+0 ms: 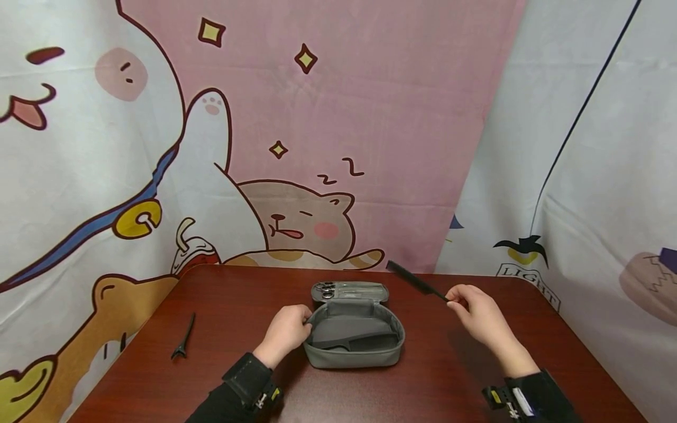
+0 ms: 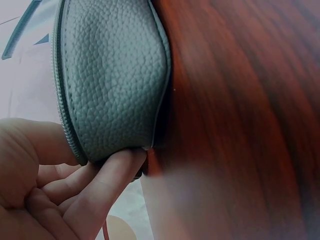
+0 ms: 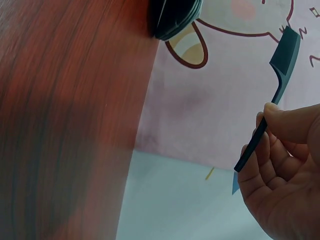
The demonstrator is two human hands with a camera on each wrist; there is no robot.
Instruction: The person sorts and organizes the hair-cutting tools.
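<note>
on my feed: red-brown wooden table (image 1: 238,294), dark hair clip (image 1: 185,339) lying on its left part. behind it i see a printed cloth backdrop (image 1: 402,117), pink and white: big white animal (image 1: 106,170) with blue collar, yellow bell (image 1: 126,224), sleeping brownish animal (image 1: 317,214), yellow sparkles (image 1: 305,59), "light" lettering (image 1: 520,274) right.

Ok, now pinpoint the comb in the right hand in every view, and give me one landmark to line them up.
Head: the comb is right of centre, slanting down toward the right hand.
Left wrist: the comb is in the top-left corner, cut off by the frame.
Right wrist: the comb is at the upper right, its handle pinched.
Shared landmark: the reddish-brown table.
</note>
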